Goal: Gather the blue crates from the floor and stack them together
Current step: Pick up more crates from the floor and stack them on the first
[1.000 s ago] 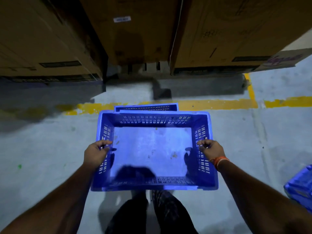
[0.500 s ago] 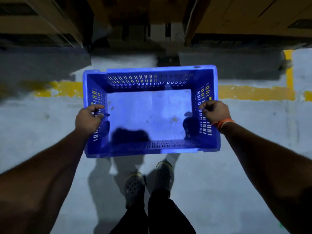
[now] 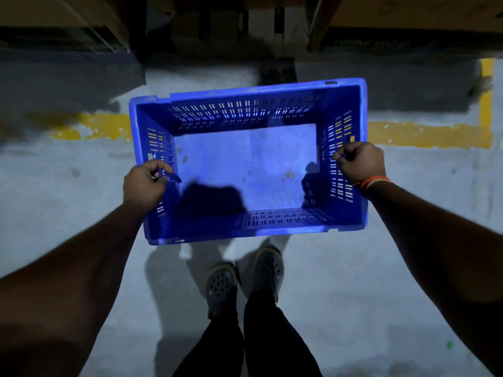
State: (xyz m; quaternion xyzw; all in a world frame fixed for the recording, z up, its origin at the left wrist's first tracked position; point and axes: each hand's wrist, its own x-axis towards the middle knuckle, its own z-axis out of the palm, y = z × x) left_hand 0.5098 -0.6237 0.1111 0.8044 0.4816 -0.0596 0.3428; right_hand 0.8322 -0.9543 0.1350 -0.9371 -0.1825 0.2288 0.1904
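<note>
Blue crate (image 3: 246, 161): rectangular moulded plastic, smooth flat rim, all four walls pierced with rows of short slots, solid base scuffed and flecked with a few pale specks. Empty inside, apart from dark shadows thrown across the near half of the base. Held level above the floor (image 3: 353, 281), in front of the body, long sides running left to right, slightly skewed so the far right corner sits highest in view.

Left hand (image 3: 144, 183): fingers curled over the rim of the left short wall, thumb hooked inside against the slots, clenched on the crate. Right hand (image 3: 360, 161): gripping the right short wall the same way, knuckles up, fingers wrapped over the rim (an orange band (image 3: 371, 183) around the wrist). Both forearms bare, reaching in from the lower corners.

Below: grey concrete floor, matt and mottled, with a worn yellow painted line (image 3: 424, 134) running across behind the crate and turning away at the far right. Dark perforated clogs (image 3: 220, 284) and black trousers directly under the crate's near edge. Brown cardboard boxes (image 3: 435, 12) along the top, sitting on dark pallets or shelving, hard to tell which in the gloom.
</note>
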